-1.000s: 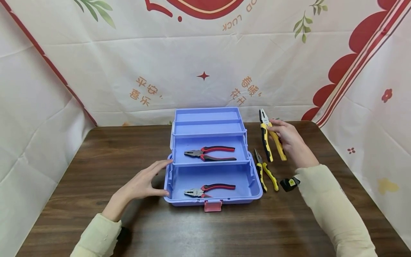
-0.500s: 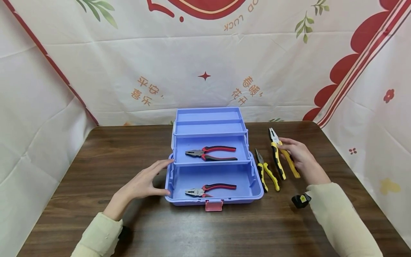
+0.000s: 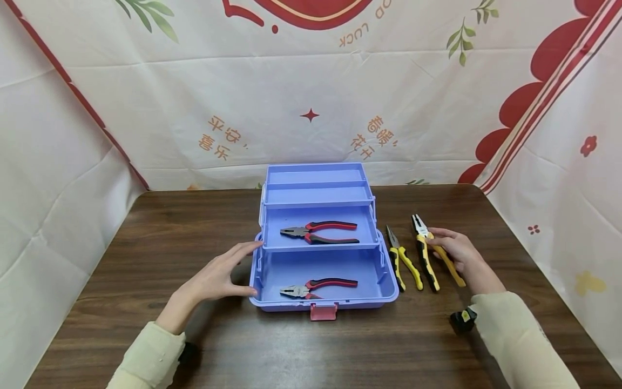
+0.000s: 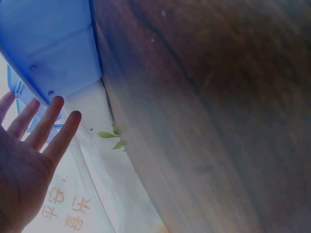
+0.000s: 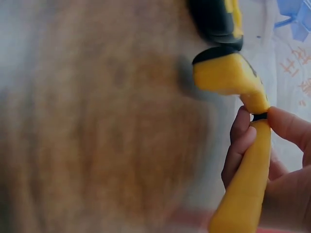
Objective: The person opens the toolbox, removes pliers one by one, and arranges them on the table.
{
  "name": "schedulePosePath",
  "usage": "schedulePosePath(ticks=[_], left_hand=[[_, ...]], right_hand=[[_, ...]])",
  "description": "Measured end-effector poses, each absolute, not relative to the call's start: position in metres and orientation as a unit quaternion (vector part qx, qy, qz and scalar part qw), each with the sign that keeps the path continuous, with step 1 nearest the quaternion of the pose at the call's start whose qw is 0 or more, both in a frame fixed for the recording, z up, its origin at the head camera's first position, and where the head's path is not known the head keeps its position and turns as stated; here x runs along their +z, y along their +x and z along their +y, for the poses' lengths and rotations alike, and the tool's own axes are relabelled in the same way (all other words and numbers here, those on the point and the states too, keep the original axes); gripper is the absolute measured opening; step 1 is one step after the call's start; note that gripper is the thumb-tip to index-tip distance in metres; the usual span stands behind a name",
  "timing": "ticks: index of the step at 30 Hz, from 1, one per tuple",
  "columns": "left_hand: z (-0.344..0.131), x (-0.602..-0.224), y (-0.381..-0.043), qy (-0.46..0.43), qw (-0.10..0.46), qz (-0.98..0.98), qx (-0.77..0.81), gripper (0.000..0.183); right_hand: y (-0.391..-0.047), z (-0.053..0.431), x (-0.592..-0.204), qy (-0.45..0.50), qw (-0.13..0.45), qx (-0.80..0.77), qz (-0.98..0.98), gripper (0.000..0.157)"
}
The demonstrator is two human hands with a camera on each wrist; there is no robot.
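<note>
My right hand (image 3: pixel 459 254) pinches one handle of yellow-and-black combination pliers (image 3: pixel 422 237), low over the table right of the toolbox. In the right wrist view, thumb and fingers close around the yellow handle (image 5: pixel 250 170). My left hand (image 3: pixel 218 275) is at the left side of the blue toolbox (image 3: pixel 320 262), fingers spread, fingertips at its rim. The left wrist view shows that hand (image 4: pixel 29 160) with straight fingers beside the box wall (image 4: pixel 63 58). Between the box and the held pliers lie yellow-and-black long-nose pliers (image 3: pixel 394 255).
Red-and-black pliers (image 3: pixel 305 232) lie in the toolbox's middle tray; another red-and-black pair (image 3: pixel 302 290) is in the bottom compartment. A pink latch (image 3: pixel 323 312) hangs at the front. Patterned white cloth (image 3: pixel 291 81) stands behind the brown table (image 3: pixel 272 351).
My right hand has carried the yellow-and-black combination pliers rightward and down toward the near side, beside the long-nose pliers. The left hand and toolbox have stayed in place.
</note>
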State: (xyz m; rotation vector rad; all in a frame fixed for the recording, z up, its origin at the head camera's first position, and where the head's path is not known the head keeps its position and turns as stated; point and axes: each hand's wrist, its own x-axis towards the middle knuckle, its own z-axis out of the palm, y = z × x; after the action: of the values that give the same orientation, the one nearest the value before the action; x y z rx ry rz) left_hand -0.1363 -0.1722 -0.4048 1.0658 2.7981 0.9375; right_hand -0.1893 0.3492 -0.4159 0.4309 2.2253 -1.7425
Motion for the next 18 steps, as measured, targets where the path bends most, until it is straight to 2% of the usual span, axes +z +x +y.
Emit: schedulePosePath(ticks=[4,18], left_hand=[[-0.172,-0.405,-0.136,0.339,0.002,0.891,0.302,0.093],[-0.172,-0.405,-0.136,0.333,0.007,0.893,0.302,0.092]], right_hand=[[-0.187,0.346,-0.422,0.137,0.133,-0.561,0.806,0.058],[-0.18,0.334,-0.423,0.101,0.12,-0.534,0.831,0.051]])
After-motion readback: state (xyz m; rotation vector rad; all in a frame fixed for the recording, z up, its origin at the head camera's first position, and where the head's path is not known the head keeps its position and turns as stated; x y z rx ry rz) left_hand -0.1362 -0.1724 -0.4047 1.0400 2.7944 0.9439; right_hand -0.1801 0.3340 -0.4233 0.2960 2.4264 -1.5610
